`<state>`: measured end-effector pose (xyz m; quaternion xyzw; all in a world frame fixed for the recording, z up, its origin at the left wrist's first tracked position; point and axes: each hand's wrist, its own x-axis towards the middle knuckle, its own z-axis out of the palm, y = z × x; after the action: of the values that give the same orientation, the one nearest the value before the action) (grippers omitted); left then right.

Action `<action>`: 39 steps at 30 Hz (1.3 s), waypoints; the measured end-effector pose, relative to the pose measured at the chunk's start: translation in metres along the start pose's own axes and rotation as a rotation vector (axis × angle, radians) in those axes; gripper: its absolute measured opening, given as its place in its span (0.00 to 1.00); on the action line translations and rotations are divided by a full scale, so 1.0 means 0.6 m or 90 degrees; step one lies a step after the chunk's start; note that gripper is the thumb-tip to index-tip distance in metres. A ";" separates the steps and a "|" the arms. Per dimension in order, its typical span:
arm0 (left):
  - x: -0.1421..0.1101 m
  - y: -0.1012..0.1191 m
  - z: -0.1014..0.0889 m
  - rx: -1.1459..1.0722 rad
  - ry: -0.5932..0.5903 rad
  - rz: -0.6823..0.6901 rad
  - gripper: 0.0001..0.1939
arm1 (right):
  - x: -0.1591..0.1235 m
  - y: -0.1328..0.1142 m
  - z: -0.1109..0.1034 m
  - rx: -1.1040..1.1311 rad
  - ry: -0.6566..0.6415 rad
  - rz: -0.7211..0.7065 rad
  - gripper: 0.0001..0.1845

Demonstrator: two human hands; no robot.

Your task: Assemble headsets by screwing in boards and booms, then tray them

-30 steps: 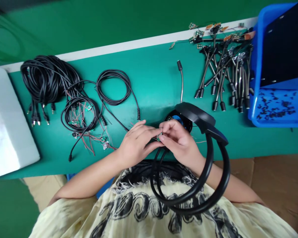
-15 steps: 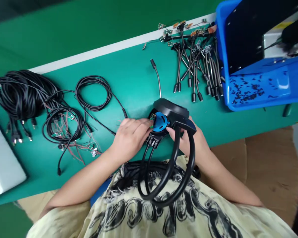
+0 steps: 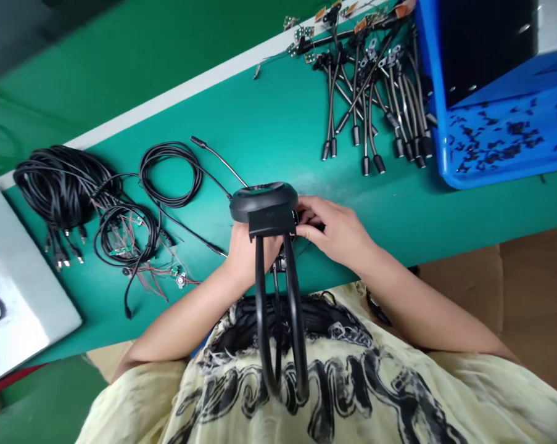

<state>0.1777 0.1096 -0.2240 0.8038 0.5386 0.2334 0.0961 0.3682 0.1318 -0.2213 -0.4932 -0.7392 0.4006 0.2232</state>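
Observation:
A black headset [image 3: 265, 206] with a round earcup and a double headband loop hangs over the table's front edge, the loop reaching down to my lap. My left hand [image 3: 245, 250] is behind and under the earcup, its fingers mostly hidden by it. My right hand [image 3: 336, 228] grips the earcup's right side with fingers curled. A thin gooseneck microphone boom [image 3: 218, 157] sticks out from the earcup toward the far left. Black cables [image 3: 278, 308] run down from the earcup.
Coiled black cables [image 3: 70, 185] and a smaller coil [image 3: 169, 172] lie on the green table at left, with small boards on red wires [image 3: 160, 271]. Several loose microphone booms [image 3: 375, 98] lie at the back right beside a blue bin [image 3: 500, 148]. A white sheet [image 3: 14, 296] lies far left.
The headset has been turned so the earcup's blue inside no longer shows and the boom points left. My right hand moved up onto the earcup's side. The view shifted.

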 end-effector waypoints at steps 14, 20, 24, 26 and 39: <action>0.001 0.007 0.004 -0.034 -0.010 -0.010 0.12 | -0.005 -0.004 -0.004 -0.003 -0.014 0.013 0.23; 0.002 0.008 -0.001 -0.006 -0.001 0.002 0.12 | -0.002 -0.002 -0.004 0.016 -0.020 0.021 0.23; 0.000 0.005 0.000 -0.014 -0.006 0.011 0.12 | -0.004 -0.006 -0.007 0.016 -0.024 0.024 0.25; 0.000 0.002 0.001 -0.030 -0.028 0.007 0.11 | 0.002 -0.020 -0.017 -0.047 0.028 0.021 0.30; 0.013 0.009 -0.006 -0.016 -0.066 -0.013 0.09 | 0.077 -0.069 -0.030 -0.256 0.047 -0.146 0.18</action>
<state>0.1828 0.1144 -0.2163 0.8079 0.5384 0.1972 0.1361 0.3393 0.1724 -0.1800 -0.4552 -0.8465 0.1987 0.1915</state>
